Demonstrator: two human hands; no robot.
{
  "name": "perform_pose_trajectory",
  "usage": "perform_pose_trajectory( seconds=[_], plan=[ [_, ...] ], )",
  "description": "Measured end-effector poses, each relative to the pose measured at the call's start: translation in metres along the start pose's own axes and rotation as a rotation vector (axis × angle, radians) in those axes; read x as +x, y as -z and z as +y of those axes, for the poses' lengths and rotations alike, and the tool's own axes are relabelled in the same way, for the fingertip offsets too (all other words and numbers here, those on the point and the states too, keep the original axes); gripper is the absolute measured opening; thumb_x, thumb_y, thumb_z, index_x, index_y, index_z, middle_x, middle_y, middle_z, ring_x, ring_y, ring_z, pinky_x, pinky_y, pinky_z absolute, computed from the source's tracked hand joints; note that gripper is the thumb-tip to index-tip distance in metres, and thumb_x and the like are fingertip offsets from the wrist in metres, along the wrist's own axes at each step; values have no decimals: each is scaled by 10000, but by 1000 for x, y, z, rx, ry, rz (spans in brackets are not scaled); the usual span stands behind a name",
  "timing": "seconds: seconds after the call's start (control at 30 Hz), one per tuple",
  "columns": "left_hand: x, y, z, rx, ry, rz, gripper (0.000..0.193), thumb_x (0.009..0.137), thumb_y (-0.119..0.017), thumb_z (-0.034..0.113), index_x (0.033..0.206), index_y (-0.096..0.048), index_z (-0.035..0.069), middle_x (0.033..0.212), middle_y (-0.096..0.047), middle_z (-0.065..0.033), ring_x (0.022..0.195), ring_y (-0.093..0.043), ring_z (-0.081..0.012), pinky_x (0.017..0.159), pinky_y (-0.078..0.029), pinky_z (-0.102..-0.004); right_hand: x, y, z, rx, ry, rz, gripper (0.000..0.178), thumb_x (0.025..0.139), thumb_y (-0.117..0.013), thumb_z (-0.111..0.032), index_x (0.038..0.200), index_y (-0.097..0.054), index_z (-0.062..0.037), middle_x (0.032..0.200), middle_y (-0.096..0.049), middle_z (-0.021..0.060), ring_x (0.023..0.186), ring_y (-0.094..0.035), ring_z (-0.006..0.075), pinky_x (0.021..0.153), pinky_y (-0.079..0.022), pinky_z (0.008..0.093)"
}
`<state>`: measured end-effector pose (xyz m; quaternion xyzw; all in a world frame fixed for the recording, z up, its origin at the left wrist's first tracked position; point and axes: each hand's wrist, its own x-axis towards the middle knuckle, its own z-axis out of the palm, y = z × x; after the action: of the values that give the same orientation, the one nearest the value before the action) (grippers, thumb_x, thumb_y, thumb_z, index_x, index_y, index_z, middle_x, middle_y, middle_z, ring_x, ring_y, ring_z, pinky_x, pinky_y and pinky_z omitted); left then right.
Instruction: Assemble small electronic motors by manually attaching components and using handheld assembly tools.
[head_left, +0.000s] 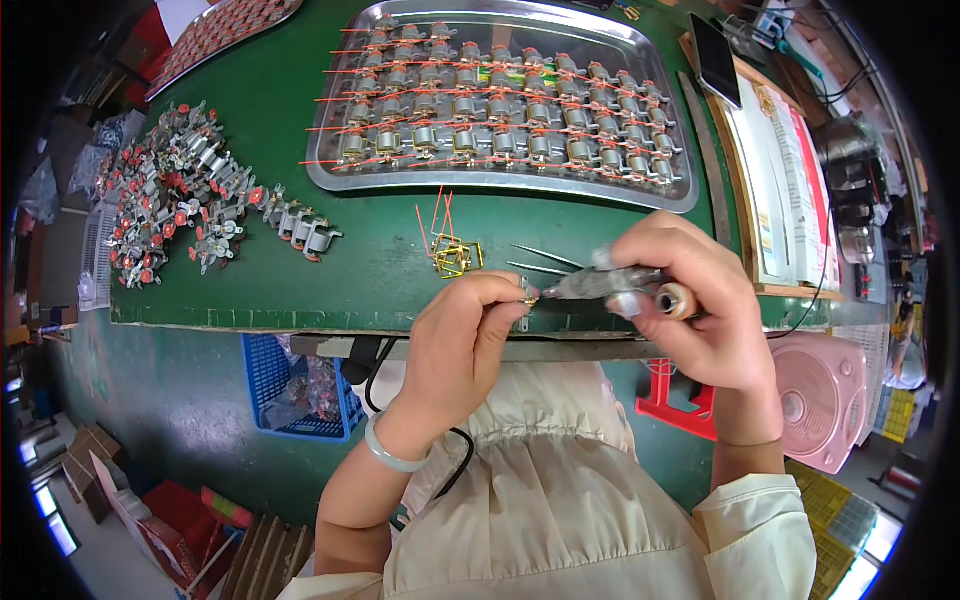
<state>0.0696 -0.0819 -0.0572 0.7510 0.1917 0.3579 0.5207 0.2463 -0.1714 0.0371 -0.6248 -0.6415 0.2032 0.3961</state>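
Observation:
My left hand is closed in a pinch at the bench's front edge, around a small metal part with a brassy bit showing. Most of that part is hidden by my fingertips. My right hand is wrapped around grey pliers, whose nose meets the small part. Tweezers also stick out from this hand, tips pointing left. A round tan handle end shows between its fingers. Just beyond my left hand lies a small heap of brass-coloured wire frames with red wires.
A metal tray holds rows of small motors with red wires. Loose motors are piled at left, near another filled tray. At right are a phone and papers; below, a blue crate and pink fan.

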Motion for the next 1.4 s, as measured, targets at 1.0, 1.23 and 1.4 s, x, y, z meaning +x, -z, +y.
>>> perform_pose_trajectory(
  seconds=[1.0, 1.23, 1.4],
  plan=[
    [5, 1, 4, 67, -95, 52, 117, 826, -566, 66, 915, -506, 22, 854, -595, -102, 670, -556, -221, 580, -443, -292, -15, -15, 26, 132, -251, 281, 198, 751, -661, -60, 917, -571, 0, 817, -601, 68, 732, -552, 101, 655, -446, 230],
    [1, 2, 2, -117, -200, 175, 183, 816, -566, 8, 983, -492, 12, 924, -583, -136, 727, -566, -173, 605, -465, -242, -31, -9, 45, -396, -185, 114, 255, 676, -625, 30, 918, -554, -7, 831, -552, 123, 743, -575, 255, 649, -445, 312],
    [1, 1, 10, -185, -193, 119, 206, 809, -576, 3, 995, -489, 13, 923, -575, -135, 734, -563, -176, 613, -466, -240, -21, -22, 21, -147, -59, 198, 265, 662, -645, 14, 909, -549, -1, 758, -503, 90, 662, -520, 212, 591, -427, 299]
  ],
)
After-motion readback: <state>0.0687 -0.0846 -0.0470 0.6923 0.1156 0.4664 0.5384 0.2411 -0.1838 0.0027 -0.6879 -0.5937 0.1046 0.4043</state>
